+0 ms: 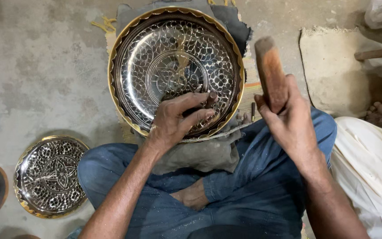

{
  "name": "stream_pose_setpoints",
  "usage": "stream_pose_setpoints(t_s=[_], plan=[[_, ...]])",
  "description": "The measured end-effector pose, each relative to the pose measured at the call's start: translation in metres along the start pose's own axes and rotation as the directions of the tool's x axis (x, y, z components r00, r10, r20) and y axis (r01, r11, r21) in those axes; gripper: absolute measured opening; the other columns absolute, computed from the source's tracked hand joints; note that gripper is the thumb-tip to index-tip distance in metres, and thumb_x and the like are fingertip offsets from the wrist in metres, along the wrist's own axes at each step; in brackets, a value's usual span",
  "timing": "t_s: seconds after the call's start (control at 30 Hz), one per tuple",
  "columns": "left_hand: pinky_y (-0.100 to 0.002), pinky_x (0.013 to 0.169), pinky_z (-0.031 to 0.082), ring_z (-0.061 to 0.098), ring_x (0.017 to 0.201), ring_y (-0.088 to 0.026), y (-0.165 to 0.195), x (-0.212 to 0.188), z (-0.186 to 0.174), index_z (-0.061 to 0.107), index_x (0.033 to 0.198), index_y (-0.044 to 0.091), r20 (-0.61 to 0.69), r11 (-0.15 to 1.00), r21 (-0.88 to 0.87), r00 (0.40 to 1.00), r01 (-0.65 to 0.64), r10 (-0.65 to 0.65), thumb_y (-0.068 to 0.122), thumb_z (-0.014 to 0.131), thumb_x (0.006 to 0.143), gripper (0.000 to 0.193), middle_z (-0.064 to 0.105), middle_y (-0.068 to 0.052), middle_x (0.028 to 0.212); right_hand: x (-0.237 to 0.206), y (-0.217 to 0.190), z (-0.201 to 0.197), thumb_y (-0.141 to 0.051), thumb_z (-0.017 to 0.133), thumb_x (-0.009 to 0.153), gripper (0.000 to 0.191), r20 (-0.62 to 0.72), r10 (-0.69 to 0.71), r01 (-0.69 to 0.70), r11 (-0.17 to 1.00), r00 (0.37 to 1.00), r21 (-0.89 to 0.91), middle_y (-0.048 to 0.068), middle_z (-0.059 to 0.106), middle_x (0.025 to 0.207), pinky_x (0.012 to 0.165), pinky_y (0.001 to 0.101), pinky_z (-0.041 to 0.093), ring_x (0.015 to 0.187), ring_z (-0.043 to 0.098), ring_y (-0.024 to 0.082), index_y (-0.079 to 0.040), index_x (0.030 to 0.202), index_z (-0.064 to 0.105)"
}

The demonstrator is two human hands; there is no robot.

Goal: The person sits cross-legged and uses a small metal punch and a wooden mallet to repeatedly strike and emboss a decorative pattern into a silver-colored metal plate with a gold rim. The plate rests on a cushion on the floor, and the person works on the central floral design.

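I see my left hand (180, 116) pinching a chisel (201, 102) upright on the engraved tray (131, 75), steadying it, while my right hand (288, 117) grips the raised mallet (270, 73).

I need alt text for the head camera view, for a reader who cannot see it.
A seated person's left hand holds a thin tool against a large engraved metal plate, while the right hand raises a wooden mallet. A smaller engraved plate lies on the concrete floor nearby.
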State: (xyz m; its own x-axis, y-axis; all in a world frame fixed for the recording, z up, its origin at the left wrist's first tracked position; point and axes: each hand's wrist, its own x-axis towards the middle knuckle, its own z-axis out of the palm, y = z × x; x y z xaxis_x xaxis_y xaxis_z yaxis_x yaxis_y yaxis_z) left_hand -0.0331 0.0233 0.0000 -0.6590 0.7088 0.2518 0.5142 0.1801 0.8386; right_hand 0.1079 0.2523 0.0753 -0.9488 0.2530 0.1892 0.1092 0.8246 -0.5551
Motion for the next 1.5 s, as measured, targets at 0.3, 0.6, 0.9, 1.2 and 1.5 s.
stream_pose_setpoints(t_s=[0.3, 0.6, 0.9, 1.2, 1.5], plan=[[-0.03, 0.073, 0.063, 0.075, 0.086, -0.012, 0.01, 0.001, -0.004, 0.071, 0.124, 0.013, -0.008, 1.0, 0.013, 1.0, -0.019, 0.019, 0.039, 0.072, 0.095, 0.039, 0.076, -0.002, 0.098, 0.004, -0.001, -0.004, -0.005, 0.077, 0.083, 0.038, 0.024, -0.034, 0.038, 0.972, 0.999, -0.233, 0.017, 0.068, 0.096, 0.084, 0.049, 0.053, 0.092, 0.069, 0.036, -0.004, 0.114, 0.055], [-0.03, 0.07, 0.061, 0.072, 0.082, -0.011, 0.009, 0.0, -0.003, 0.07, 0.127, 0.014, -0.037, 0.993, 0.051, 0.993, -0.11, 0.112, 0.039, 0.07, 0.097, 0.04, 0.074, -0.001, 0.095, -0.001, 0.001, 0.004, -0.001, 0.072, 0.082, 0.037, -0.003, 0.019, -0.02, 0.991, 1.0, -0.13, 0.022, 0.069, 0.1, 0.078, 0.0483, 0.054, 0.095, 0.069, 0.043, -0.003, 0.113, 0.054], [-0.029, 0.062, 0.059, 0.068, 0.07, -0.009, 0.006, -0.003, -0.003, 0.072, 0.127, 0.016, 0.0, 1.0, 0.021, 1.0, 0.013, -0.013, 0.039, 0.071, 0.094, 0.04, 0.07, 0.002, 0.086, -0.005, 0.007, 0.003, -0.004, 0.076, 0.085, 0.038, -0.02, 0.054, -0.055, 0.998, 0.998, -0.04, 0.019, 0.068, 0.102, 0.084, 0.0448, 0.055, 0.097, 0.07, 0.038, -0.004, 0.116, 0.052], [-0.03, 0.077, 0.066, 0.077, 0.094, -0.012, 0.0, -0.003, 0.001, 0.073, 0.124, 0.016, -0.053, 0.999, 0.0, 0.998, -0.042, 0.042, 0.038, 0.072, 0.095, 0.036, 0.079, -0.003, 0.112, 0.001, -0.006, -0.008, -0.002, 0.076, 0.085, 0.036, -0.064, 0.075, -0.078, 0.995, 0.995, -0.058, 0.019, 0.07, 0.096, 0.076, 0.0422, 0.057, 0.089, 0.072, 0.031, -0.002, 0.116, 0.057], [-0.033, 0.085, 0.066, 0.078, 0.102, -0.018, 0.002, -0.006, 0.0, 0.073, 0.122, 0.012, -0.053, 0.999, -0.045, 0.999, -0.015, 0.013, 0.036, 0.074, 0.093, 0.038, 0.078, -0.006, 0.116, 0.013, -0.027, -0.013, -0.006, 0.071, 0.095, 0.018, -0.19, 0.298, -0.231, 0.923, 0.936, 0.309, 0.021, 0.07, 0.094, 0.069, 0.0463, 0.054, 0.08, 0.068, 0.04, 0.001, 0.111, 0.064]])
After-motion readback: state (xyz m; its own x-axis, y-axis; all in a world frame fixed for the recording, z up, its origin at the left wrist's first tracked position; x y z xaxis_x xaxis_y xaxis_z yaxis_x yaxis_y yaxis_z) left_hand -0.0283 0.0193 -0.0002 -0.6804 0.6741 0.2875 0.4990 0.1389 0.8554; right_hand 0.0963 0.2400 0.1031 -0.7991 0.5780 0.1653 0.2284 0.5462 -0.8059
